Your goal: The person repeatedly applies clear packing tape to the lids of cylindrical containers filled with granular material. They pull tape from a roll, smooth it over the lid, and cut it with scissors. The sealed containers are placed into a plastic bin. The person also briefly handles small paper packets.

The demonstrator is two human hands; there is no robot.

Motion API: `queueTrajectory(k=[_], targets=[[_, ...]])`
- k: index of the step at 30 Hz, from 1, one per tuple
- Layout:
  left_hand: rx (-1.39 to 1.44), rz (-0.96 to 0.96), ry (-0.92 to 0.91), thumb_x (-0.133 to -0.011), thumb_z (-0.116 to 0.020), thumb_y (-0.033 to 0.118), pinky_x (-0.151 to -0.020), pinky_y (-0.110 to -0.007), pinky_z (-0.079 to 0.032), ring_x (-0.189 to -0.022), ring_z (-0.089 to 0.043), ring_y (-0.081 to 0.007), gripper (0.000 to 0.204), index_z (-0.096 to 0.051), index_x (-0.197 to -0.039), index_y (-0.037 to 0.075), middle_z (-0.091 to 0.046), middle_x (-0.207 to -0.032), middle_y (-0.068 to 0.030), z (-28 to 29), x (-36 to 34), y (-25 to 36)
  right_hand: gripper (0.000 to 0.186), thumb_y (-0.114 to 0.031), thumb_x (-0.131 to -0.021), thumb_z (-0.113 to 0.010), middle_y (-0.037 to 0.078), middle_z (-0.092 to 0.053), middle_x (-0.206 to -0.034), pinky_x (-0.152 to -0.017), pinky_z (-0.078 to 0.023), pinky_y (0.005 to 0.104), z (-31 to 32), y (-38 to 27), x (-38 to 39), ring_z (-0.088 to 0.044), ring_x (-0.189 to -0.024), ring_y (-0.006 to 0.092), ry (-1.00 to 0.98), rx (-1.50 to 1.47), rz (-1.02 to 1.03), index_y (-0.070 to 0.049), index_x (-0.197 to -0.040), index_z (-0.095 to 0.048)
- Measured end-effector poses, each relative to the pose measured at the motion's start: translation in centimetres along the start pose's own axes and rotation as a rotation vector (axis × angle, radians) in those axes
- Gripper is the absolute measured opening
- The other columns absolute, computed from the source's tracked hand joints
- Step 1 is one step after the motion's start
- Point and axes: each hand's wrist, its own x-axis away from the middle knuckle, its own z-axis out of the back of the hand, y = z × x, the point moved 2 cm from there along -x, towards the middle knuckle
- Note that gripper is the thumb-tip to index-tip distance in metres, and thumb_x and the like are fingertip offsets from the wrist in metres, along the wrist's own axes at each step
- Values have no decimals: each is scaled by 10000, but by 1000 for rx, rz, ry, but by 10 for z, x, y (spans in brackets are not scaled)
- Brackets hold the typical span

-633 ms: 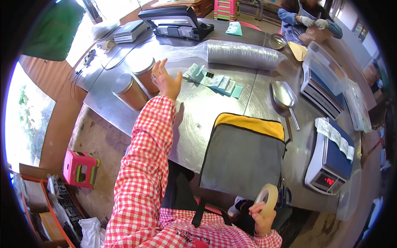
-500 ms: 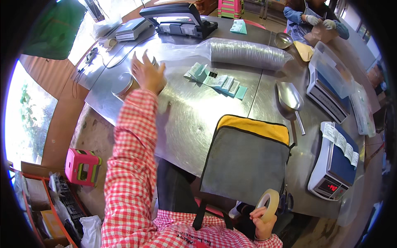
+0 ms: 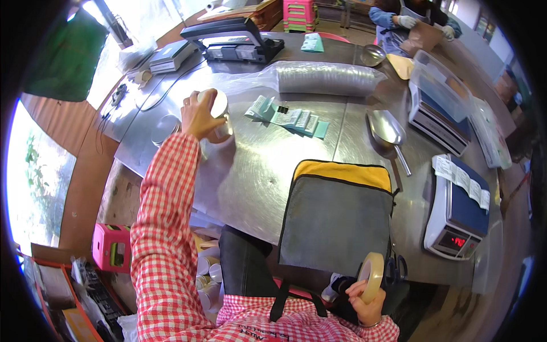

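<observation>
My left hand (image 3: 199, 115) is stretched out over the steel table (image 3: 256, 171) and grips a round metal can (image 3: 217, 112) by its top. A second metal can (image 3: 164, 128) stands to its left. My right hand (image 3: 364, 296) is low by my lap and holds a roll of pale tape (image 3: 372, 276) upright. A grey pad with a yellow edge (image 3: 337, 214) lies on the table in front of me. A fan of small green packets (image 3: 288, 117) lies just right of the can.
A metal scoop (image 3: 387, 132) lies right of the pad. Two scales (image 3: 458, 208) (image 3: 439, 108) stand at the right, a sealing machine (image 3: 231, 41) at the far edge, a long clear plastic roll (image 3: 325, 78) before it. Another person (image 3: 413, 20) works at the far end. A pink stool (image 3: 112, 248) stands below left.
My left hand has moved from open above the table down onto the metal can and closed on it. My right hand keeps the tape roll in the same place.
</observation>
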Motion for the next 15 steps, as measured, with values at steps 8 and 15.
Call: queueTrajectory(k=[8,15], targets=[[1295,-90,-477,-576,-843,344,-999,-333,-383,-1196,-472,-203,847,-514,-1287,21,-492,-1300,-85,109,81,116,66,42,-692,-587,119,-649,-791,-677,-493,277,20,-6,14,-633,-741,186,89,70,124,17,-750,-607],[1713,-175,-926,-552,-865,299,-1046,-324,-327,-1199,-471,-193,951,-432,-1338,-14,-496,-1284,-92,134,170,188,194,-137,-668,-651,186,-579,-757,-674,-457,484,81,-1,-6,-567,-755,387,251,1134,251,-11,-788,-565]])
